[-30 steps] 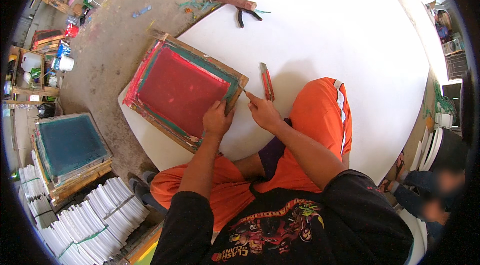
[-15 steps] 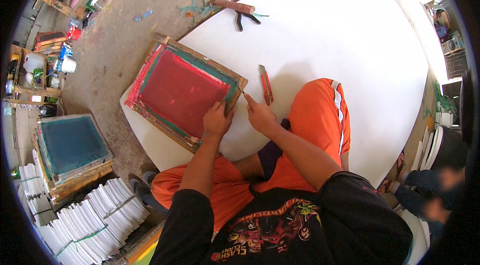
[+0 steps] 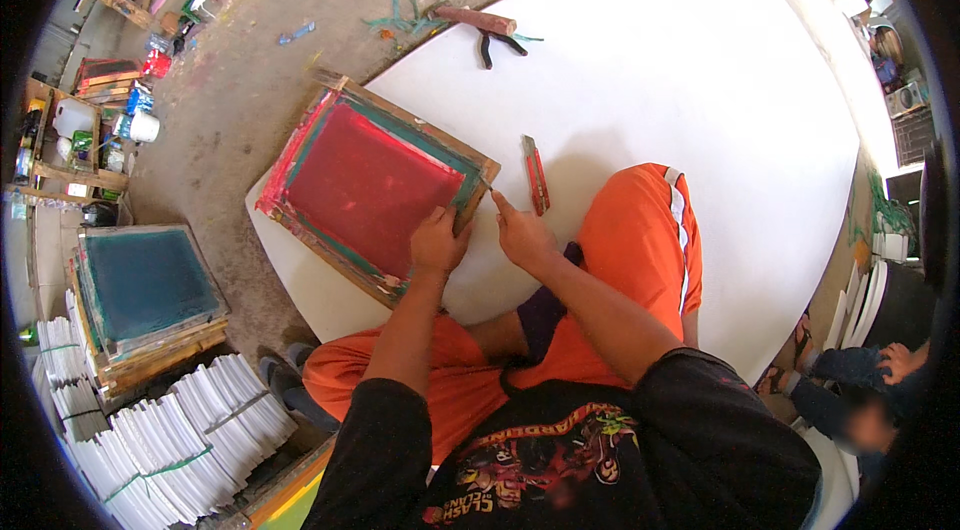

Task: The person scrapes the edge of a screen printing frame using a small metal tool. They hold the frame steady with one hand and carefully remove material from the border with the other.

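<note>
A silk-screen frame (image 3: 370,185) with a wooden border and a red-stained, green-edged mesh lies tilted in front of me on a white sheet. My left hand (image 3: 440,242) is closed over its near right edge, the thumb toward the corner. At that right corner, my right hand (image 3: 522,232) grips a thin, dark-tipped tool (image 3: 489,187) against the wood; most of it is hidden in the fingers. Just beyond my right hand lies a red box cutter (image 3: 536,176). Farther off, black-handled pliers (image 3: 487,50) rest beside a brown wooden stick (image 3: 475,21).
The white sheet (image 3: 700,80) spreads under me. At left, another screen frame (image 3: 150,280) tops a wooden stack, beside tied bundles of white paper (image 3: 185,430). Green scraps (image 3: 405,20) lie on the floor. Another person's hand (image 3: 902,362) shows at far right.
The whole view has shifted slightly. Both hands stay at the frame's right corner, with the right hand barely moved. At far right, the other person's hand has moved a little.
</note>
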Tool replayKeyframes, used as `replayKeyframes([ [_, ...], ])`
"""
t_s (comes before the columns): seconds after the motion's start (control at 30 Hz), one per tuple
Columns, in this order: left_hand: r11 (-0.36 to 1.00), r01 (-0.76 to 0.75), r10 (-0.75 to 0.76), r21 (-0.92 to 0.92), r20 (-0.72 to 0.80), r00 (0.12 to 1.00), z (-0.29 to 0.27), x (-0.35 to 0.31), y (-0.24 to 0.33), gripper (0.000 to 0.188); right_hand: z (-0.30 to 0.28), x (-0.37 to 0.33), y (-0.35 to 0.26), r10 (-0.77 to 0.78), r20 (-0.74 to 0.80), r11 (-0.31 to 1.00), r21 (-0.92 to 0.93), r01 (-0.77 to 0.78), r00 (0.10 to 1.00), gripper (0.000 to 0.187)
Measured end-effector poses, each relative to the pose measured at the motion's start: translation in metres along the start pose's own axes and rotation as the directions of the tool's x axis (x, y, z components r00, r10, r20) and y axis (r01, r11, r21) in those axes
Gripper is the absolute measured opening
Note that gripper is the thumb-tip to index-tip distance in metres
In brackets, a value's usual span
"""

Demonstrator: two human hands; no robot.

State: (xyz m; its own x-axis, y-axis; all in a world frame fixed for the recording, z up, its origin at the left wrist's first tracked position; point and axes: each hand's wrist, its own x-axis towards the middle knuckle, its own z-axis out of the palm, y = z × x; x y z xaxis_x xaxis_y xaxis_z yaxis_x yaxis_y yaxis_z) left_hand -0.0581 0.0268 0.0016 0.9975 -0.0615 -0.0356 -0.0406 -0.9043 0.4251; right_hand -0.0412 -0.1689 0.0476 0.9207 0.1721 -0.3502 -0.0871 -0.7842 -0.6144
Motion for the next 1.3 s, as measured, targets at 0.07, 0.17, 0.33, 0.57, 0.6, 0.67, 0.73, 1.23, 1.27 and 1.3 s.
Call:
replayKeyframes([
  [0.07,1.000,-0.017,0.016,-0.025,-0.029,0.999,0.001,0.001,0.004,0.048,-0.007,-0.001,0.005,-0.024,0.003,0.997,-0.076,0.024,1.000,0.049],
  [0.17,0.998,-0.027,0.025,-0.049,-0.023,0.999,0.004,0.003,0.005,0.048,0.002,0.011,0.025,-0.048,-0.010,0.974,0.221,0.049,0.999,0.051],
  [0.33,0.998,-0.025,0.023,-0.050,-0.037,0.999,0.005,0.003,0.003,0.049,-0.012,0.005,0.012,0.148,0.248,0.622,0.729,-0.285,0.957,0.055],
  [0.57,0.994,0.101,-0.102,0.035,0.016,0.995,-0.002,0.006,0.014,0.076,-0.013,0.002,0.015,0.126,0.173,0.808,0.553,-0.202,0.977,0.053],
  [0.6,0.988,0.145,-0.149,0.050,0.087,0.985,-0.005,0.008,0.017,0.080,-0.012,0.002,0.017,0.124,0.183,0.807,0.554,-0.207,0.975,0.054],
  [0.67,0.981,0.125,-0.128,0.146,0.009,0.992,-0.007,0.005,0.023,0.082,-0.014,0.004,0.017,0.120,0.193,0.800,0.562,-0.210,0.974,0.054],
  [0.73,0.975,0.127,-0.127,0.184,-0.013,0.992,-0.007,0.005,0.024,0.083,-0.015,0.005,0.016,0.120,0.199,0.789,0.575,-0.215,0.973,0.055],
  [1.23,0.995,0.070,-0.068,0.067,-0.027,0.997,0.010,0.006,0.008,0.072,0.005,0.009,0.033,0.117,0.153,0.663,0.723,-0.192,0.981,0.051],
  [1.27,0.998,0.038,-0.035,0.050,-0.057,0.998,0.010,0.004,0.005,0.071,0.011,0.011,0.041,0.040,0.014,0.804,0.593,-0.040,0.999,0.050],
  [1.3,0.999,0.005,-0.002,0.034,-0.087,0.996,0.011,0.003,0.004,0.070,0.016,0.012,0.050,-0.062,-0.109,0.902,0.420,0.103,0.992,0.050],
])
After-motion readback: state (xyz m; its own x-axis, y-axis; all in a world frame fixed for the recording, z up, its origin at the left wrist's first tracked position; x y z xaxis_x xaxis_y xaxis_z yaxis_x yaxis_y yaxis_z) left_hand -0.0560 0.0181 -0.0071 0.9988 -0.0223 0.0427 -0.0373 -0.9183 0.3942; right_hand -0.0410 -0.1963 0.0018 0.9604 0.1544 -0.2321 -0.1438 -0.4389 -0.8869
